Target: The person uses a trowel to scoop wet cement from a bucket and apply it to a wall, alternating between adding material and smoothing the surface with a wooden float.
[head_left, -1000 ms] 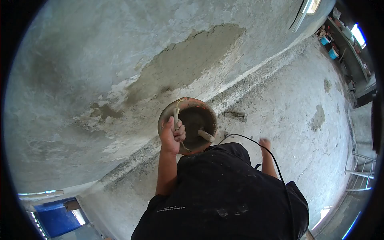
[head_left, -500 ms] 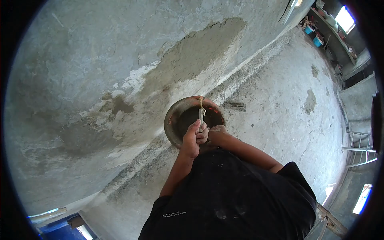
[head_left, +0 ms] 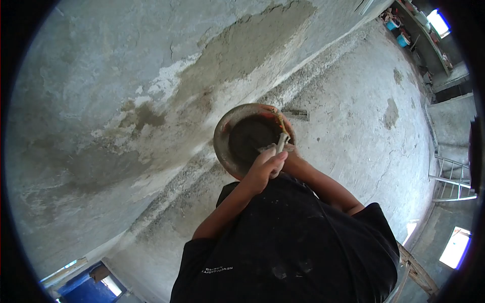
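Bucket (head_left: 221,137), round, worn, with orange showing at the rim; centre of the frame, in front of the person, dark grey inside. Handle (head_left: 282,144), pale, joined by a cord (head_left: 280,120) to the upper right of the bucket's rim. Left hand (head_left: 267,164): fingers wrapped round the handle, over the bucket's lower right edge. Right hand (head_left: 291,149): just beside and partly behind the left, at the bucket's right edge; what it grips, if anything, cannot be told. Shirt (head_left: 283,242), black, pale lettering, lower centre. Wall (head_left: 101,76), grey, upper left, bearing a darker patch (head_left: 242,48) at upper centre. Floor (head_left: 353,131), grey, right of centre. Two blue pails (head_left: 402,40), upper right. Ladder (head_left: 454,178), metal, right edge.
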A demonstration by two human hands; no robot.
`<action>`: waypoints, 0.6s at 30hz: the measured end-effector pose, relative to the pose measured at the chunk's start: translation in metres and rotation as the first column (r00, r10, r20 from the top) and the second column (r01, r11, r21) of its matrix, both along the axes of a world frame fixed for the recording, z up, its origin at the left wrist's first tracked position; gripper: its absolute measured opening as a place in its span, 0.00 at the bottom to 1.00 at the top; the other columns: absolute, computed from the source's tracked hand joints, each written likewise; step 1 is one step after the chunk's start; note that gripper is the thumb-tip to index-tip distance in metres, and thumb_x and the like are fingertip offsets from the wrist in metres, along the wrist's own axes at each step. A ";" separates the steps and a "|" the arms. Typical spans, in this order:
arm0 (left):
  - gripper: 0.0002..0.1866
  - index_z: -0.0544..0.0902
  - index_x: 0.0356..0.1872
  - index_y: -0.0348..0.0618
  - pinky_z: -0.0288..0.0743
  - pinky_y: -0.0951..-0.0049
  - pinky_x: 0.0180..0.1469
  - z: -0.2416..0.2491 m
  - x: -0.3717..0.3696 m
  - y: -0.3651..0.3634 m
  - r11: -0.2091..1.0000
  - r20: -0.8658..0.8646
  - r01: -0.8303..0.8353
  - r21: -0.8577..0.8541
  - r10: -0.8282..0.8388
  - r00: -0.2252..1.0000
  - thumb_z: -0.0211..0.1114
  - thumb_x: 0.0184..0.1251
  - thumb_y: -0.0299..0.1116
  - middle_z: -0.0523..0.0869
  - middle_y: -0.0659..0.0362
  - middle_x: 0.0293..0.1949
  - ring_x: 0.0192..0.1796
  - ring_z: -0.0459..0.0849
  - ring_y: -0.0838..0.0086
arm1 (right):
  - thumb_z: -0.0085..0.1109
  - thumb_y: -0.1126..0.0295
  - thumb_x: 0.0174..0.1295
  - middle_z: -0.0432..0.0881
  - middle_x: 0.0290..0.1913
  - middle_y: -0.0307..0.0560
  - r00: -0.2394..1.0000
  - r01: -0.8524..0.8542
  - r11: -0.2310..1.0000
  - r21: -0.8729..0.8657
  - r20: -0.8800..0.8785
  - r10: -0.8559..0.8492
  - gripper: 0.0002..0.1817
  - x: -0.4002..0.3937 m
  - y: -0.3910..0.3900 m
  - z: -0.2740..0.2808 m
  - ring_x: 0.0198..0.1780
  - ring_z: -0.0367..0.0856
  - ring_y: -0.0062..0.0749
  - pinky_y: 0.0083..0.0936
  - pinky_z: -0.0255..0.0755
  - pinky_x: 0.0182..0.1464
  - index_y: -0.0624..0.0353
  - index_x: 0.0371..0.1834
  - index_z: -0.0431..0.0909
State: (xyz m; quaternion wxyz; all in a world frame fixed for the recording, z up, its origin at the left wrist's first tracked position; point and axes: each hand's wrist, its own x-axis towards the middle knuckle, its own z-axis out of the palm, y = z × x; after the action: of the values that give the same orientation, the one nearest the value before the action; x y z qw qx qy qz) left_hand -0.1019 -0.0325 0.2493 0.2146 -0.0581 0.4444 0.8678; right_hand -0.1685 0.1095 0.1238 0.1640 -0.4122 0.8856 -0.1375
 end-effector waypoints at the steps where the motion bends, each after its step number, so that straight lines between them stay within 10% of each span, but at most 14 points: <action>1: 0.16 0.65 0.29 0.51 0.44 0.83 0.20 -0.001 0.003 0.004 0.998 -0.042 0.038 -0.044 -0.040 0.998 0.53 0.71 0.48 0.59 0.73 0.19 0.19 0.53 0.89 | 0.60 0.62 0.50 0.84 0.33 0.46 0.998 0.003 0.996 -0.089 -0.067 -0.009 0.09 0.007 0.011 -0.019 0.40 0.84 0.42 0.37 0.75 0.39 0.52 0.32 0.80; 2: 0.15 0.66 0.29 0.50 0.46 0.82 0.20 0.001 0.004 0.006 0.994 -0.078 0.054 -0.095 -0.061 0.995 0.53 0.72 0.46 0.61 0.72 0.20 0.19 0.54 0.88 | 0.61 0.59 0.49 0.83 0.37 0.46 0.931 0.286 0.890 -0.354 0.324 -0.170 0.11 0.010 0.022 -0.078 0.42 0.82 0.43 0.39 0.74 0.41 0.49 0.34 0.80; 8: 0.17 0.69 0.32 0.46 0.50 0.81 0.24 0.003 0.007 0.018 0.971 -0.121 0.091 -0.223 -0.120 0.985 0.54 0.71 0.49 0.63 0.71 0.22 0.22 0.58 0.87 | 0.61 0.59 0.56 0.81 0.35 0.42 0.922 0.225 0.941 -0.252 0.367 -0.122 0.14 0.000 0.034 -0.031 0.39 0.81 0.33 0.33 0.73 0.39 0.58 0.38 0.80; 11: 0.20 0.71 0.33 0.43 0.55 0.80 0.28 0.010 0.010 0.019 0.956 -0.148 0.106 -0.274 -0.151 0.977 0.55 0.70 0.51 0.64 0.69 0.23 0.26 0.61 0.85 | 0.59 0.64 0.59 0.81 0.29 0.43 0.759 0.482 0.867 -0.128 0.556 -0.339 0.14 0.009 0.036 -0.026 0.34 0.80 0.27 0.28 0.73 0.36 0.64 0.41 0.81; 15: 0.23 0.71 0.34 0.38 0.62 0.75 0.37 0.009 0.016 0.017 0.943 -0.236 0.034 -0.332 -0.118 0.965 0.55 0.70 0.53 0.68 0.65 0.27 0.33 0.65 0.80 | 0.58 0.69 0.58 0.81 0.30 0.43 0.817 0.268 0.934 -0.237 0.570 -0.089 0.15 0.002 0.041 0.026 0.34 0.80 0.27 0.28 0.72 0.36 0.64 0.47 0.79; 18: 0.31 0.76 0.37 0.28 0.69 0.68 0.39 0.009 0.019 0.014 0.906 -0.182 0.077 -0.416 -0.165 0.969 0.57 0.67 0.56 0.76 0.54 0.26 0.33 0.74 0.72 | 0.59 0.66 0.57 0.83 0.35 0.56 0.849 0.376 0.917 -0.134 0.446 -0.283 0.14 0.009 0.042 0.068 0.39 0.82 0.51 0.39 0.73 0.41 0.61 0.43 0.80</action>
State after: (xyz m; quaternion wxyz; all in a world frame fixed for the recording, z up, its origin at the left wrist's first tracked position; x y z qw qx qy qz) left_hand -0.0828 -0.0186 0.2584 0.2028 0.0197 0.6377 0.7429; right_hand -0.1598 0.1511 0.1914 0.2773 -0.2297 0.8671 -0.3442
